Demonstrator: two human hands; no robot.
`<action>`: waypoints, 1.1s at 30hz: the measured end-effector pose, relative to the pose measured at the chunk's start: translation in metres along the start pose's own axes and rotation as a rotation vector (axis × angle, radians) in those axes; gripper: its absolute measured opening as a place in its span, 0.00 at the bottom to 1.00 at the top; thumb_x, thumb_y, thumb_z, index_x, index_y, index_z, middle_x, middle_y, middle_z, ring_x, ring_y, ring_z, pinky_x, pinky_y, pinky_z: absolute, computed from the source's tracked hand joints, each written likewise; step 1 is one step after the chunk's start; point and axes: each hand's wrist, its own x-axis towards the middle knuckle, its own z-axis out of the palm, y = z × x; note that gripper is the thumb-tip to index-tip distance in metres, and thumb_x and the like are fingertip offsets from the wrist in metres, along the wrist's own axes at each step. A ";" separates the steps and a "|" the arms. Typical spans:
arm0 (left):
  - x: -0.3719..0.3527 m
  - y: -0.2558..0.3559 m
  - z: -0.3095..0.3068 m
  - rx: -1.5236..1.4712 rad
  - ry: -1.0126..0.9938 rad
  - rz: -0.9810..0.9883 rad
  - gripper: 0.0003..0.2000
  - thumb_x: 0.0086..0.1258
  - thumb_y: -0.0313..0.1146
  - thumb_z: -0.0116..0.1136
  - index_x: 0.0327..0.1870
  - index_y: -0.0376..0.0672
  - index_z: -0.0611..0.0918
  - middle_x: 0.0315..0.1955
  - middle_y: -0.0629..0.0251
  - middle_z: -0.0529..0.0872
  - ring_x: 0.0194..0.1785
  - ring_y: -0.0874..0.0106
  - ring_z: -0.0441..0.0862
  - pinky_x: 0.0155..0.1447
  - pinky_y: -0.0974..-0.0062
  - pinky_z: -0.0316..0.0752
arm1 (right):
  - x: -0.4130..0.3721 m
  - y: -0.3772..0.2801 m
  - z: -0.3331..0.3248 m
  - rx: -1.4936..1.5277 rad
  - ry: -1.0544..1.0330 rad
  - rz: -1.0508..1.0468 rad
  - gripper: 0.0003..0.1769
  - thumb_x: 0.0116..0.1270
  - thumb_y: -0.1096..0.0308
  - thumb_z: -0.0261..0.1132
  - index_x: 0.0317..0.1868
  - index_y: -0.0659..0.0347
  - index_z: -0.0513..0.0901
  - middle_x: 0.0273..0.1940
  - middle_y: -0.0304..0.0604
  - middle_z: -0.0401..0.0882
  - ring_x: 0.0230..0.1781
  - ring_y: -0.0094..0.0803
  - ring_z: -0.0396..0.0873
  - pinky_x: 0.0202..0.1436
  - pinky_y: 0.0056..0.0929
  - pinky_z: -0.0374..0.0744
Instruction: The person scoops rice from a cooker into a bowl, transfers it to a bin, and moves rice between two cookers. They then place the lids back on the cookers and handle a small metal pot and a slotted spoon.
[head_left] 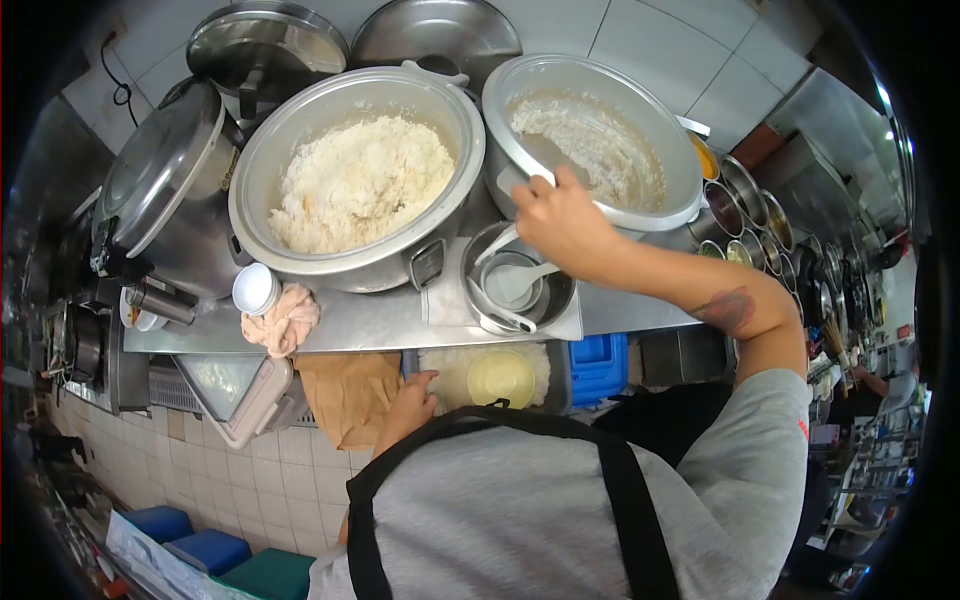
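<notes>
My right hand (pixel 562 222) is closed at the near rim of the right-hand rice pot (pixel 660 215). It grips what looks like a rice paddle (pixel 546 154), whose greyish blade reaches into the pot; most of the handle is hidden. White rice remnants (pixel 600 150) coat the pot's inside. My left hand (pixel 412 402), fingers partly stretched out, is by the left edge of a grey tub (pixel 557 375) below the counter. The tub holds rice (pixel 450 368) and a pale yellow bowl (pixel 501 378). Beneath my right hand stands a metal bowl (pixel 566 305) with white-handled utensils (pixel 512 282) in it.
Cooked rice (pixel 365 180) fills much of the left pot (pixel 245 215). A lidded cooker (pixel 165 190) stands farther left. Near the counter's edge are a white cup (pixel 256 289) and a pinkish cloth (pixel 282 320). Brown paper (pixel 343 398) and a blue lid (pixel 598 368) flank the tub.
</notes>
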 end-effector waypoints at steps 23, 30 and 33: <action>-0.074 -0.044 0.006 -0.124 0.514 -0.418 0.19 0.58 0.28 0.56 0.53 0.37 0.79 0.43 0.46 0.84 0.41 0.54 0.84 0.46 0.65 0.78 | 0.364 0.177 0.236 0.699 -0.031 0.289 0.26 0.64 0.51 0.55 0.44 0.66 0.85 0.42 0.61 0.82 0.46 0.56 0.81 0.52 0.44 0.76; -0.101 -0.055 0.016 -0.195 0.497 -0.489 0.20 0.59 0.28 0.55 0.55 0.38 0.78 0.44 0.46 0.84 0.39 0.55 0.85 0.46 0.64 0.78 | 0.379 0.169 0.247 0.915 -0.141 0.329 0.36 0.67 0.38 0.53 0.47 0.68 0.83 0.49 0.62 0.80 0.52 0.56 0.79 0.58 0.42 0.73; -0.094 -0.045 -0.005 -0.171 0.422 -0.513 0.21 0.59 0.27 0.53 0.56 0.37 0.77 0.44 0.47 0.84 0.39 0.55 0.85 0.45 0.65 0.78 | 0.374 0.167 0.241 0.886 0.077 0.421 0.32 0.67 0.40 0.54 0.32 0.64 0.86 0.35 0.60 0.83 0.39 0.53 0.82 0.49 0.44 0.76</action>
